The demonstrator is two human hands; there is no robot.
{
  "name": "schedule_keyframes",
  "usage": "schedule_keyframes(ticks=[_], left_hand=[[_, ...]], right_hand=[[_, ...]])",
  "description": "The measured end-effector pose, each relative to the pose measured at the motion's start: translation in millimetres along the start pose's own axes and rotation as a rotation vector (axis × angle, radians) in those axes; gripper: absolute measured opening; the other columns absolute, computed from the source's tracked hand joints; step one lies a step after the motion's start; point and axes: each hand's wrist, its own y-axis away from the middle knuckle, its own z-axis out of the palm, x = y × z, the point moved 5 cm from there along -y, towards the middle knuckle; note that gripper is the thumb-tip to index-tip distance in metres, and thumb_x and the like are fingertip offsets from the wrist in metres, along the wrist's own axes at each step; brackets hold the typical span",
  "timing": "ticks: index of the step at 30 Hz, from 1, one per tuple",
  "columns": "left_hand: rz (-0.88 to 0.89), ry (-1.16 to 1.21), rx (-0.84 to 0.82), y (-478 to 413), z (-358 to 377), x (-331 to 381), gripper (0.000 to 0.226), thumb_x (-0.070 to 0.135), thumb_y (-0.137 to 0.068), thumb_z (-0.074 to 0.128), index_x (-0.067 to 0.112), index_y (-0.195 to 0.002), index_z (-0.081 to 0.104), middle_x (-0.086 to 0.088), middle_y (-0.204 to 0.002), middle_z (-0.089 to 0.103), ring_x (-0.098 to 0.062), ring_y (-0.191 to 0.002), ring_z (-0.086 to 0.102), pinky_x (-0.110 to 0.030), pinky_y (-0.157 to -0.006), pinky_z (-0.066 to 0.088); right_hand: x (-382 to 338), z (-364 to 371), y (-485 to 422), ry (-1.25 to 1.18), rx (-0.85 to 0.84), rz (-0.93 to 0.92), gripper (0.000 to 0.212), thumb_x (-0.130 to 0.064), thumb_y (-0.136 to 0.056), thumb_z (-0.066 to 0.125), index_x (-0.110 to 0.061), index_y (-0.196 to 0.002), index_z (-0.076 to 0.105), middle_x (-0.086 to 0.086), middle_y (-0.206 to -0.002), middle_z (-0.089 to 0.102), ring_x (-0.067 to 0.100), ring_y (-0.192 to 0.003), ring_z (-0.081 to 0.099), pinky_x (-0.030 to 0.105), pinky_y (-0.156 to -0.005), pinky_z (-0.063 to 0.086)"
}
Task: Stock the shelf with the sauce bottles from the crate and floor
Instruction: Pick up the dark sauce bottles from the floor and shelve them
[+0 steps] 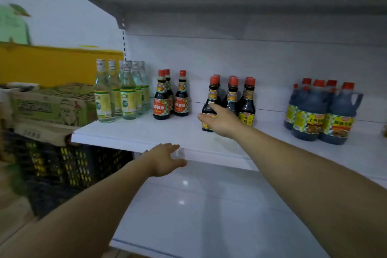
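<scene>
Forearms reach in from below. Left hand (165,158) hangs slack, fingers spread and holding nothing, at the front lip of the white metal shelf (129,133); whether it touches, I cannot tell. Right hand (222,122) wraps thumb and fingers round a dark sauce bottle with red cap and yellow label (211,95), which stands upright on the shelf at the front left of a cluster of matching bottles (240,98). Leftward stand three red-labelled dark bottles (161,99), then clear glass bottles with yellow-green labels (117,92). Well right: dark handled jugs (322,111). A black plastic crate (62,165) sits below left, under cardboard boxes (52,107).
</scene>
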Motion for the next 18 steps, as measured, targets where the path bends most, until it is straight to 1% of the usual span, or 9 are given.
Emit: schedule_keyframes(ticks=[2,4,8,13,15,18], left_hand=[[-0.070,0.042,0.000,28.0,-1.2,-23.2,0.083,0.065,-0.079,0.055,0.029,-0.148,0.025,-0.001,-0.157,0.019,-0.021,-0.143,0.019,-0.038,-0.116,0.018],[-0.151,0.058,-0.009,58.4,0.4,-49.5,0.085,0.065,-0.079,0.055,0.027,-0.148,0.024,0.001,-0.157,0.020,-0.022,-0.142,0.022,-0.038,-0.115,0.022],[-0.332,0.035,-0.024,118.8,13.7,-106.5,0.086,0.064,-0.079,0.055,0.028,-0.149,0.021,0.000,-0.158,0.016,-0.022,-0.143,0.018,-0.038,-0.113,0.024],[-0.541,0.026,-0.044,181.7,40.7,-172.4,0.083,0.058,-0.084,0.056,0.024,-0.150,0.019,-0.004,-0.157,0.019,-0.025,-0.141,0.025,-0.035,-0.108,0.028],[-0.640,0.086,-0.058,204.9,57.2,-198.5,0.083,0.055,-0.084,0.059,0.024,-0.150,0.020,-0.004,-0.157,0.020,-0.025,-0.140,0.027,-0.035,-0.107,0.029],[-0.770,0.186,-0.119,233.7,91.2,-237.5,0.084,0.052,-0.084,0.061,0.023,-0.150,0.018,-0.005,-0.157,0.018,-0.026,-0.141,0.025,-0.037,-0.111,0.028]], right_hand=[[-22.6,24.0,11.4,0.043,-0.053,-0.050,0.082,-0.064,-0.084,0.054,-0.024,-0.150,0.025,0.001,-0.156,0.027,0.024,-0.136,0.037,0.030,-0.099,0.033],[-42.4,53.5,23.0,0.067,-0.124,-0.099,0.082,-0.065,-0.084,0.052,-0.024,-0.150,0.025,0.001,-0.157,0.025,0.025,-0.138,0.033,0.031,-0.100,0.031],[-70.0,127.7,47.6,0.080,-0.315,-0.179,0.079,-0.065,-0.085,0.051,-0.025,-0.149,0.027,0.001,-0.156,0.027,0.026,-0.137,0.033,0.033,-0.100,0.032],[-90.3,227.4,79.0,0.053,-0.572,-0.260,0.079,-0.062,-0.086,0.052,-0.023,-0.150,0.026,0.002,-0.157,0.025,0.026,-0.138,0.032,0.034,-0.103,0.032],[-91.9,265.5,91.7,0.037,-0.651,-0.286,0.079,-0.062,-0.087,0.052,-0.023,-0.150,0.025,0.003,-0.156,0.028,0.026,-0.137,0.034,0.033,-0.102,0.033],[-87.2,327.7,108.6,0.053,-0.763,-0.287,0.079,-0.061,-0.088,0.052,-0.024,-0.151,0.023,0.003,-0.156,0.027,0.027,-0.137,0.034,0.035,-0.101,0.035]])
